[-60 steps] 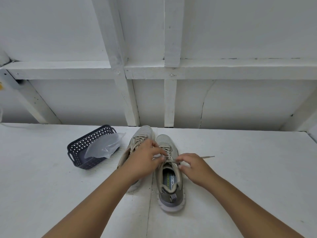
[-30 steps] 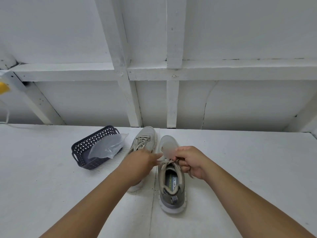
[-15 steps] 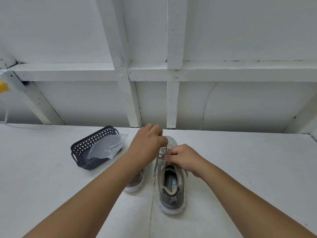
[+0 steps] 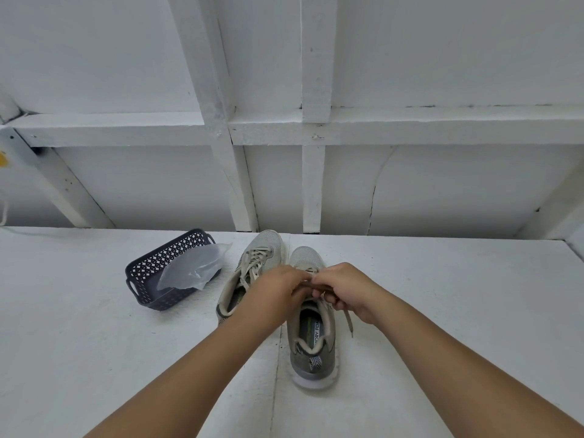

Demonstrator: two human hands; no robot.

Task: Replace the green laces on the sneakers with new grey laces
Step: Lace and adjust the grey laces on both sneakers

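Over right sneaker [image 4: 311, 324] | both hands (fingertips meeting) pinch lace [image 4: 348, 322]

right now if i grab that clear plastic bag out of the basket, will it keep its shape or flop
The clear plastic bag will probably flop: it is crumpled and drapes over the rim of the dark basket. It looks thin and light, so it may slide off or drift with a nudge.

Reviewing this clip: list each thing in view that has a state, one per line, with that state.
Right sneaker: upright on the table, lace being worked.
Left sneaker: upright, laced.
Lace: loose end hanging beside the right sneaker.
Basket: open, a clear plastic bag lying across its rim.
Left hand: pinching the lace.
Right hand: curled round the lace.
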